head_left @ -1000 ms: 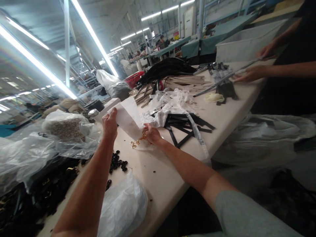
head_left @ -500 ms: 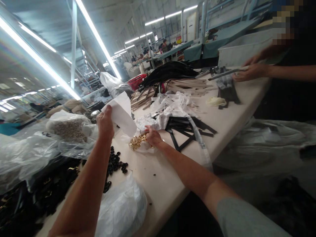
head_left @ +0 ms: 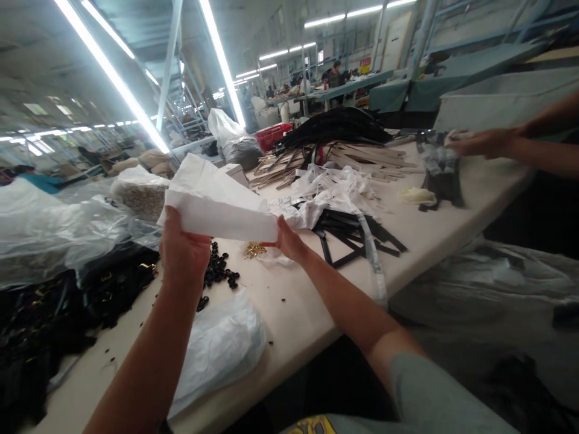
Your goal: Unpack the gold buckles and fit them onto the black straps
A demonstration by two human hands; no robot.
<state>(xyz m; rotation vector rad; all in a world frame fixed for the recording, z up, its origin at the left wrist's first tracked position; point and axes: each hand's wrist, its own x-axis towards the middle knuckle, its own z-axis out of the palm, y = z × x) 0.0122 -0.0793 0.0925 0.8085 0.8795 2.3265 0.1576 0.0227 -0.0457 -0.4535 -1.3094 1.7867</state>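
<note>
A white sheet of paper (head_left: 221,208) is stretched between my two hands above the table. My left hand (head_left: 183,247) grips its left end, thumb on the near face. At the right end, my right hand (head_left: 289,238) pinches the sheet's edge between thumb and fingers. Just below the paper lies a small heap of gold metal fittings (head_left: 254,250), partly on white wrapping. Small black ring-like pieces (head_left: 219,271) are scattered beside my left wrist. Nearer to me rests a crumpled white bag (head_left: 221,346).
Black strips (head_left: 353,232), tangled white strips (head_left: 339,184) and beige strips (head_left: 271,172) cover the table's far side. Black straps with gold buckles (head_left: 90,301) lie left, under plastic bags (head_left: 67,223). At right, a co-worker's hands (head_left: 488,143) are over dark pieces beside a pale bin (head_left: 493,96).
My right hand has left the gold fittings and taken hold of the paper's right edge. The paper, upright in my left hand before, is now spread sideways. The view has shifted slightly.
</note>
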